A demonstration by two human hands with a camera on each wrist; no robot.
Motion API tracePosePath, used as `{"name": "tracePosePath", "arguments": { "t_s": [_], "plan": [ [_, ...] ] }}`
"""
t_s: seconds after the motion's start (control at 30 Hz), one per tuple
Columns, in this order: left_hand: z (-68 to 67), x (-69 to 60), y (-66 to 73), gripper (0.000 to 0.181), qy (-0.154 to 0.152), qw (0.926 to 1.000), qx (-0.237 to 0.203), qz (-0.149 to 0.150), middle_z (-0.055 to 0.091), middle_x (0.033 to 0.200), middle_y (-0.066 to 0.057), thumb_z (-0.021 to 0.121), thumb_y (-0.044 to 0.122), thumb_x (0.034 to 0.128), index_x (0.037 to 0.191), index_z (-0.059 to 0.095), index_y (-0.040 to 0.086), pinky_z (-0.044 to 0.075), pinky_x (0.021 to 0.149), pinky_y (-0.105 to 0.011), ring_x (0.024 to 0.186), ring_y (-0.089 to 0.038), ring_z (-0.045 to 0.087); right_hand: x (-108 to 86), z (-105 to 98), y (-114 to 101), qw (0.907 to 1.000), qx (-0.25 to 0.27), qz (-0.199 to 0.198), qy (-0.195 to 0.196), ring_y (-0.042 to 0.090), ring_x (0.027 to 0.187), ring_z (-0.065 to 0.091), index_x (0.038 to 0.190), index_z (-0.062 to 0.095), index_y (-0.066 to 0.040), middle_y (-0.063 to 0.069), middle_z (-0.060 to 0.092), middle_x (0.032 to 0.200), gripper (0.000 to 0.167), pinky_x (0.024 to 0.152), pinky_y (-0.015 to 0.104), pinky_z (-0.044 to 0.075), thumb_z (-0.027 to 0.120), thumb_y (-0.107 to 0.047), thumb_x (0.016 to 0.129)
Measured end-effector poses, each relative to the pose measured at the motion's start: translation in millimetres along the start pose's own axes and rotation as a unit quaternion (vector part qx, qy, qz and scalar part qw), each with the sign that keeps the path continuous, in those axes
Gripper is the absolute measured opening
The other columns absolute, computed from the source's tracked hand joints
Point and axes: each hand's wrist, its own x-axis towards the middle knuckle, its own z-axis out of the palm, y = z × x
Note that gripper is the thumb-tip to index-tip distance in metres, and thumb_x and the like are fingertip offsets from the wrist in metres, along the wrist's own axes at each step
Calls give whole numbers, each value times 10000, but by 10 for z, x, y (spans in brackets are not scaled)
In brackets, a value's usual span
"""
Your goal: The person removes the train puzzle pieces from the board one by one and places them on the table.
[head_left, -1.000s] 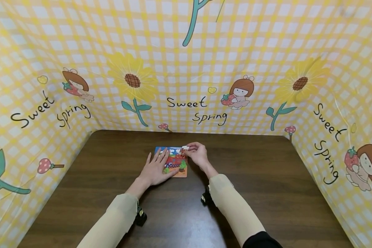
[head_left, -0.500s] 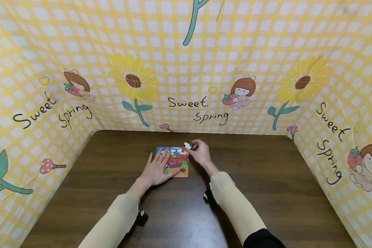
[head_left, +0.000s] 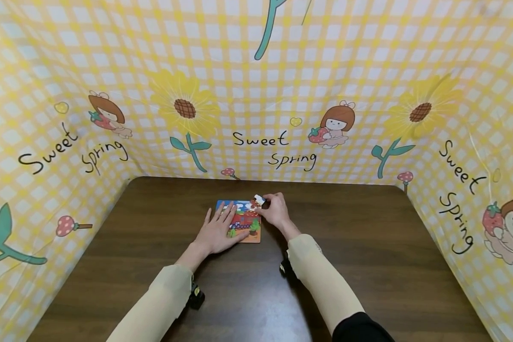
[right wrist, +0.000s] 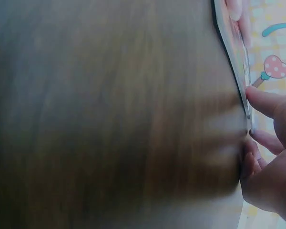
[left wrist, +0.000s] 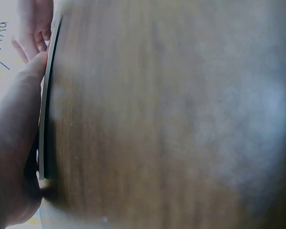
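A colourful picture puzzle board (head_left: pixel 245 223) lies flat on the table, blue along the top and orange at the bottom. My left hand (head_left: pixel 215 232) rests on its left part with the fingers spread, covering some of the picture. At the board's top right corner, my right hand (head_left: pixel 276 210) pinches a small white-edged puzzle piece (head_left: pixel 259 199) between thumb and fingers. That piece sits askew, partly past the board's upper edge. In the right wrist view, the thumb (right wrist: pixel 264 101) is at the edge of the board (right wrist: pixel 231 52). From the left wrist, the board (left wrist: pixel 46 109) shows edge-on.
The brown wooden table (head_left: pixel 154 199) surrounds the board. A yellow checked cloth (head_left: pixel 256 95) with printed flowers and lettering stands as walls at the back and both sides.
My right hand has shifted slightly up and right, and the piece has turned and come further out past the board's top edge. My left hand stays on the board.
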Motion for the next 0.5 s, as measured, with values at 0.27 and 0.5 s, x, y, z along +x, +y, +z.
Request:
{"name": "tracePosePath", "arguments": {
  "t_s": [0.27, 0.5],
  "plan": [
    [-25, -11, 22, 1056, -58, 9999, 158, -15, 112, 1874, -73, 505, 792, 1030, 1785, 139, 151, 21, 1383, -699, 1753, -355, 49, 6, 70, -12, 9993, -18, 106, 359, 342, 1097, 675, 1302, 756, -11, 184, 708, 1194, 419, 1021, 502, 567, 882, -220, 962],
    [-10, -3, -18, 1083, -22, 10000, 40, -4, 117, 1875, -82, 488, 822, 1015, 1786, 141, 145, 17, 1379, -705, 1753, -365, 50, 9, -1, 52, 9953, 800, -120, 538, 325, 980, 774, 1371, 719, 21, 187, 794, 1061, 401, 879, 456, 653, 817, -103, 1002]
  ]
}}
